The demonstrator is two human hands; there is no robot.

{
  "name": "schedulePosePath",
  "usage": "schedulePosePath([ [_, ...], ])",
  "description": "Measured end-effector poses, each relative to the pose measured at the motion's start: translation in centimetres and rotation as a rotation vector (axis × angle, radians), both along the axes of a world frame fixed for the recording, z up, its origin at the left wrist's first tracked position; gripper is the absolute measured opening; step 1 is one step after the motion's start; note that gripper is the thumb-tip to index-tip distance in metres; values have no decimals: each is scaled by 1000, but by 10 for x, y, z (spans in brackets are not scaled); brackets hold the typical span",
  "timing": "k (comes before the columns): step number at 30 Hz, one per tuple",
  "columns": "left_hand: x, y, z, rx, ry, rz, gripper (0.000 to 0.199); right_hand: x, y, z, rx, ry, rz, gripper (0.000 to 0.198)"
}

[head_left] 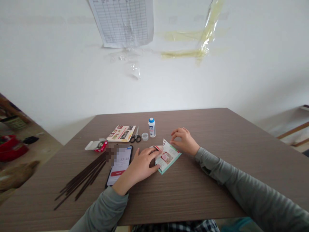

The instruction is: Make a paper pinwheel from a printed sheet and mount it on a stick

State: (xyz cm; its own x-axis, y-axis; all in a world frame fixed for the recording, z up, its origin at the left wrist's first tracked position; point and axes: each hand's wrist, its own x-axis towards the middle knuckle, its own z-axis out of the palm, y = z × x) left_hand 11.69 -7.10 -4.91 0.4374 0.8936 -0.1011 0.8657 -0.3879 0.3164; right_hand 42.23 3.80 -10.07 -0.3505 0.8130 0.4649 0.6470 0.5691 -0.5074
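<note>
A printed sheet of paper (pixel 167 158), folded into an angular shape with a green border and a pink picture, lies on the table in front of me. My left hand (pixel 144 162) rests on its left side, fingers spread and pressing on the paper. At the upper right edge of the sheet is my right hand (pixel 184 140), thumb and fingertips drawn together in a pinch on the paper's edge. A small flap with red print stands up a little between the hands.
Beyond the hands are a white bottle with a blue cap (pixel 152 127), a translucent round cap (pixel 145 137), scissors (pixel 136 136) and a printed paper stack (pixel 121 133). To the left lie a phone (pixel 120 166), dark thin sticks (pixel 83 175) and an opened red-and-white box (pixel 100 145).
</note>
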Motion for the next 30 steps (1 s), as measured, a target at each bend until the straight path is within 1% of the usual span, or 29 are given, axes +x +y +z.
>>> schedulePosePath([
  [5,-4,0,5,-21,56,-17,69,-39,20,15,-7,3,-56,21],
  [9,-10,-1,10,-34,97,3,69,-66,32,17,-7,30,-39,29],
  [12,-16,0,14,-51,95,13,68,-83,40,14,-17,95,-57,32],
  [15,-22,2,16,-65,94,27,68,-96,49,10,-62,222,-99,26],
  [18,-26,4,17,-77,118,32,70,-105,56,5,-81,282,-111,17],
  [20,-27,4,18,-80,120,33,71,-109,59,3,-87,309,-108,16],
  [25,-29,2,19,-61,95,23,69,-121,61,1,-126,400,-67,40],
  [30,-29,2,18,-61,74,35,69,-133,63,3,-233,509,-52,55],
])
